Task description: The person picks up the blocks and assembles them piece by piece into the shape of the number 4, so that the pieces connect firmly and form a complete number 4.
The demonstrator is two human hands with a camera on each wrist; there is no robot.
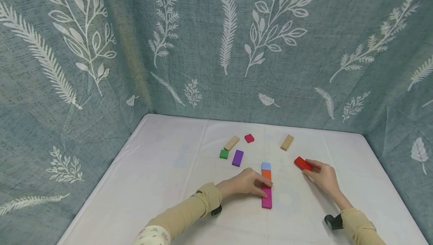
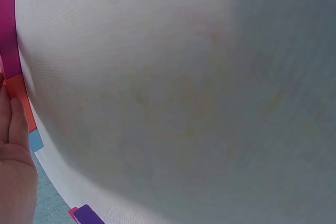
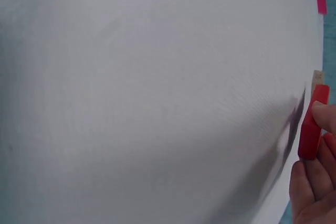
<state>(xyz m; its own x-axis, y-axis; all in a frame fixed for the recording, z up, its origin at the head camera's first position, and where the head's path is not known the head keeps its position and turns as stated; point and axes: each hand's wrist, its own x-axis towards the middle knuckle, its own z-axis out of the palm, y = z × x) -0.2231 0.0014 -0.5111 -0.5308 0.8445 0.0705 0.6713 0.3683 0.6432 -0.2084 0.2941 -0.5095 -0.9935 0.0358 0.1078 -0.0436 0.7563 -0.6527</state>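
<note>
Standing near the white cloth-covered table (image 1: 152, 185), I judge every place by the flat magenta oblong block (image 1: 267, 203) at the row's end nearest the person. Beyond it and to its left lie a small green squarish block (image 1: 224, 155), a tan, wooden-looking oblong (image 1: 231, 143), a purple oblong (image 1: 238, 158) and a small crimson block (image 1: 249, 138); a careless forearm might scatter them. From the magenta block's left comes the left hand (image 1: 248, 182), thumb and bent fingers closed about it near the orange block (image 1: 266, 174) that meets its far end. A crooked squeeze there could twist the magenta block, open the seam, or shove the orange one and the light blue block (image 1: 266, 166) past it out of line. Off to the magenta block's right, well beyond it, lies a second tan oblong (image 1: 287, 142). Nearer, on that same side, the right hand (image 1: 323, 177) pinches one end of a red oblong block (image 1: 303, 164), which looks lifted (a shadow falls beside it, though I can't tell how high). Held only by its end, it could swing or slip; carried too low toward the magenta block, it might knock the row.
</note>
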